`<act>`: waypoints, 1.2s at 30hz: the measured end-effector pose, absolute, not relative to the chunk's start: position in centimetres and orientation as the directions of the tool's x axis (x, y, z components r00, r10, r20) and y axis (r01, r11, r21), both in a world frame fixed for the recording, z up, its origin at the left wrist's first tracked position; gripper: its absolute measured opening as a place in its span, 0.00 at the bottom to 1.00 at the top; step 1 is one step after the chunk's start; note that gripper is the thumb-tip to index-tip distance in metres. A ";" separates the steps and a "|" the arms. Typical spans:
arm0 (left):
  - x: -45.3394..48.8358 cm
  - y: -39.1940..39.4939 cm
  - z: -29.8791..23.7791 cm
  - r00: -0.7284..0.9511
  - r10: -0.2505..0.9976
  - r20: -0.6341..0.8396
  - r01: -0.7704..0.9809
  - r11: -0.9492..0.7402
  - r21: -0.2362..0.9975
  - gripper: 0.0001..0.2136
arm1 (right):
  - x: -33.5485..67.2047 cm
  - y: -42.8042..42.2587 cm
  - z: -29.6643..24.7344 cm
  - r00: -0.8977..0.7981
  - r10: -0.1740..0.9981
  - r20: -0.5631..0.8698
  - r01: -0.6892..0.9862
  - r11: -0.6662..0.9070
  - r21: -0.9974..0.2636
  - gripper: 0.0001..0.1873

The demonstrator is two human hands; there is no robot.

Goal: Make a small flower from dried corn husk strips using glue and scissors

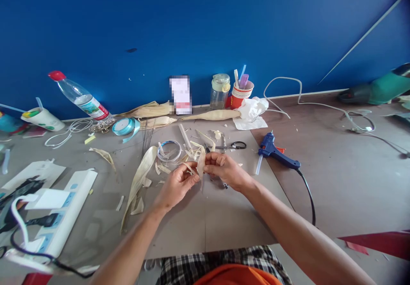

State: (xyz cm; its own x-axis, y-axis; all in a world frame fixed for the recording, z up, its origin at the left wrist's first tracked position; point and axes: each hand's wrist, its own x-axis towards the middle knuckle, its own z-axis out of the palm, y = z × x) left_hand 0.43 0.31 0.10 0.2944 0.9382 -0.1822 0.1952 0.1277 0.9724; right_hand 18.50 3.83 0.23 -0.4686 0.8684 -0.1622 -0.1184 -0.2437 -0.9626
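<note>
Between my two hands, above the table's near middle, is a pale strip of dried corn husk [200, 162]. My left hand [180, 185] pinches its lower left side between thumb and fingers. From the right, my right hand [224, 169] grips the husk's other edge with its fingertips. Just behind the hands lie a roll of clear tape [169, 151], husk scraps and scissors with black handles [238, 145], partly hidden. A long curled husk [141, 180] rests to the left of my left hand. The blue glue gun [277, 152] lies right of my right hand.
A white power strip [77, 208] with plugs and cables occupies the left. Along the blue wall stand a tilted plastic bottle [83, 99], a glass jar [219, 92] and a red paper cup [240, 96]. Turquoise ribbon [123, 126] lies nearby. The glue gun's black cord [309, 197] runs off the front edge.
</note>
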 end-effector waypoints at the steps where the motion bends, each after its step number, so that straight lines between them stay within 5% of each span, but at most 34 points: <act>1: 0.5 0.3 0.0 0.296 0.937 -0.187 0.197 0.132 0.971 0.17 | 18.3 3.7 0.3 -0.489 0.857 -0.163 -0.132 -0.257 -0.957 0.12; 10: 0.7 0.5 0.0 0.275 0.944 -0.183 0.230 0.121 0.966 0.12 | 17.9 3.3 -0.1 -0.479 0.865 -0.151 -0.034 -0.190 -0.981 0.20; 17: 0.5 0.3 0.1 0.285 0.934 -0.214 0.238 0.148 0.960 0.11 | 18.5 3.4 -0.3 -0.436 0.899 -0.034 0.150 0.036 -0.988 0.18; 29: 0.1 0.2 0.3 0.300 0.921 -0.249 0.191 0.198 0.962 0.09 | 22.3 6.5 -0.2 0.014 0.985 0.174 0.427 0.152 -0.892 0.12; 32: 0.1 0.2 0.2 0.304 0.921 -0.244 0.188 0.193 0.963 0.09 | 23.8 7.6 -0.5 0.206 0.961 0.182 0.355 0.100 -0.929 0.11; 36: 0.1 0.3 0.0 0.306 0.918 -0.251 0.201 0.196 0.960 0.09 | 25.8 8.9 -0.7 0.437 0.895 0.086 0.004 0.094 -0.996 0.10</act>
